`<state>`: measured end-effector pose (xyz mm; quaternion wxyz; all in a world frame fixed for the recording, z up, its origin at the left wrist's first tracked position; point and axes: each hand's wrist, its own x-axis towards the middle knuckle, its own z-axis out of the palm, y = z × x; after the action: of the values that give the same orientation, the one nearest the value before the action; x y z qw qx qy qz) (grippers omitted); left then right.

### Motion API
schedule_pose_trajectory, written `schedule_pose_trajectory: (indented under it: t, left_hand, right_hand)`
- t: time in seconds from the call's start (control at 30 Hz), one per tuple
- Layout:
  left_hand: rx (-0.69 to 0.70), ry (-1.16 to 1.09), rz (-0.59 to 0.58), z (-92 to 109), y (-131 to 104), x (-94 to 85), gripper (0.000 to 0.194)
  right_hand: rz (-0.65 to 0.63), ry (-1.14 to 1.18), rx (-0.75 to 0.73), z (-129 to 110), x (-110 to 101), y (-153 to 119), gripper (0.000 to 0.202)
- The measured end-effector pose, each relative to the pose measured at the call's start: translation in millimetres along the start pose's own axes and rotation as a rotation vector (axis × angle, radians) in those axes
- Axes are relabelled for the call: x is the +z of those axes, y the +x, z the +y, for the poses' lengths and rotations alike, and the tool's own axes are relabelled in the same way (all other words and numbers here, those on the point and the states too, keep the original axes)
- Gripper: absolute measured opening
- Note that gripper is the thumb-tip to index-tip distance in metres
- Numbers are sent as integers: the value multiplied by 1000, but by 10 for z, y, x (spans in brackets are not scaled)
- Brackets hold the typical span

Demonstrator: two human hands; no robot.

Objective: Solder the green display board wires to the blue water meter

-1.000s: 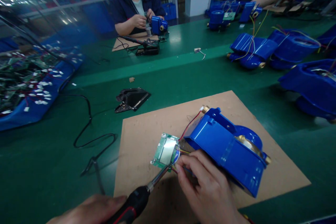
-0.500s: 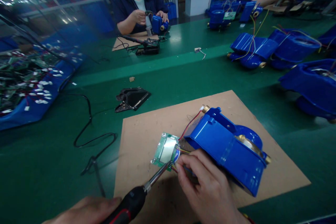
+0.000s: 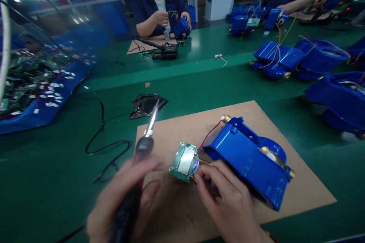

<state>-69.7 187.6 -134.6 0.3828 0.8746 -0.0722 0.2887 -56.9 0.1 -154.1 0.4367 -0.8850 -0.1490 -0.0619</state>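
My left hand (image 3: 110, 193) is closed around the dark handle of a soldering iron (image 3: 145, 146). Its metal tip points up and away, over the cardboard's far edge. My right hand (image 3: 228, 195) pinches thin wires (image 3: 193, 177) at the near right edge of a green circuit board (image 3: 175, 161) with a pale rectangular display. The fingertips hide part of the wires. To the right of the board lies a blue meter housing (image 3: 242, 155) with brass fittings, joined to it by red and yellow wires.
Under the work lies a cardboard sheet (image 3: 302, 186). Beyond it are a black folded object (image 3: 148, 104) and a black cord (image 3: 104, 121). A blue bin (image 3: 40, 117) of circuit boards stands left, several blue housings (image 3: 278, 59) right. A co-worker (image 3: 158, 11) handles a housing opposite.
My left hand has lifted the soldering iron off the board and turned its tip upward. My right hand stays on the wires. The co-worker opposite has tilted their housing.
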Motion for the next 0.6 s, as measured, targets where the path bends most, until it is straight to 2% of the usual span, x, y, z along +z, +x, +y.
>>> schedule_pose_trajectory:
  t: [0.13, 0.2, 0.27, 0.33, 0.43, 0.6]
  left_hand:
    - [50, -172, -259, -35, 44, 224, 50]
    - [74, -178, -314, -113, 13, 280, 50]
    - [100, -168, -308, -179, -29, 312, 51]
    - [82, -147, -296, -213, -65, 333, 50]
    - [76, -158, -300, -222, -99, 350, 49]
    - [86, -200, -290, -224, -113, 343, 50]
  right_hand:
    - [5, 2, -40, -24, -45, -13, 10]
    - [76, -44, -142, -44, -73, -50, 14]
    - [167, -130, -251, -65, -91, -103, 16]
    - [212, -238, -289, -84, -96, -156, 13]
    - [154, -374, -228, -101, -94, -202, 7]
    - [42, -434, -174, -108, -97, -188, 12]
